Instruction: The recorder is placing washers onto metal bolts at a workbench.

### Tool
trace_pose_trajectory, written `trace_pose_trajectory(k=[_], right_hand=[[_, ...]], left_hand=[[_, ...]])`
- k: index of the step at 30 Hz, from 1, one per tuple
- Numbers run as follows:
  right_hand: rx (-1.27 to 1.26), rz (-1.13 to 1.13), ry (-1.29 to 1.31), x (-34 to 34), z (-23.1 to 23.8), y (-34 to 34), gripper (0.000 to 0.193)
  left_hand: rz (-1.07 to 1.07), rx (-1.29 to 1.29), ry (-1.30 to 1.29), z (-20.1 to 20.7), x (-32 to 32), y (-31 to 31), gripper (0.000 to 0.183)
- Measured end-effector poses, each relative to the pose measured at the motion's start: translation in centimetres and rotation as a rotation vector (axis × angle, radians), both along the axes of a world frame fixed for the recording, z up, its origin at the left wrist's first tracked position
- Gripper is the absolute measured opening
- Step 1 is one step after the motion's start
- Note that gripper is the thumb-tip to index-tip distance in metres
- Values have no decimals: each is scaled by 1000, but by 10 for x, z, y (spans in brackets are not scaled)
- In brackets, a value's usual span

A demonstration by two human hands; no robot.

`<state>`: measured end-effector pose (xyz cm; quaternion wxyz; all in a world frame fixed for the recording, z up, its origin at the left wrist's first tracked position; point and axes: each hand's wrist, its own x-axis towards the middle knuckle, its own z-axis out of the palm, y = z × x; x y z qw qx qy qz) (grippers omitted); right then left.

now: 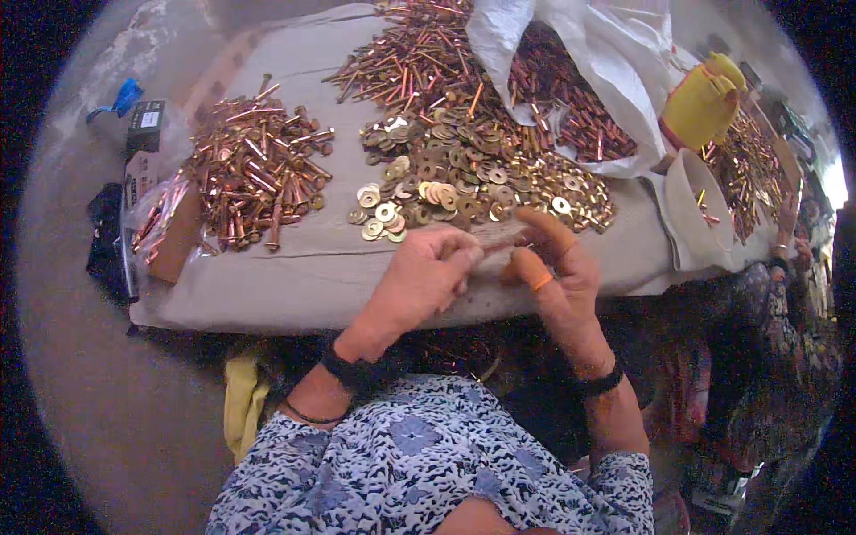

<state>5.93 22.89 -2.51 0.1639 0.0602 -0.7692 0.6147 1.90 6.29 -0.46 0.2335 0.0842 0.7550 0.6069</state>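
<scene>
My left hand (417, 278) is closed, pinching a thin copper-coloured bolt (501, 243) whose shank points right. At the bolt's far end is my right hand (568, 281), thumb and forefinger in orange finger covers and spread apart around it. I cannot make out whether they touch it; the fingertips are slightly blurred. Just beyond both hands lies a heap of flat brass-coloured washers (459, 169). Small brass-coloured nuts or sleeves (588, 192) are piled at its right side.
Copper-coloured bolts (259, 169) are heaped at left beside a cardboard box (176, 236). More bolts (419, 58) lie at the back, near a white sack (615, 80) of bolts. A pale container (687, 201) and yellow jug (702, 102) stand right. Another person's hand (786, 223) shows far right.
</scene>
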Motion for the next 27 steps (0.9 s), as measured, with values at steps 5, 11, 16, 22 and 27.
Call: trace_pose_trajectory(k=[5,11,16,22,27], right_hand=[[256,-91,-293,4,7,7,25],[280,-161,232,-3,-1,1,20],[136,-148,-205,12,9,8,11],[418,-58,263,1,5,7,14],[355,-233,-90,4,10,11,28]], left_hand=[[-80,28,127,-13,-1,0,16],[-76,23,50,-5,-1,-1,15],[-91,33,176,-16,2,-2,17],[-82,52,83,-11,1,-5,18],[-73,-5,30,0,-1,-12,20]])
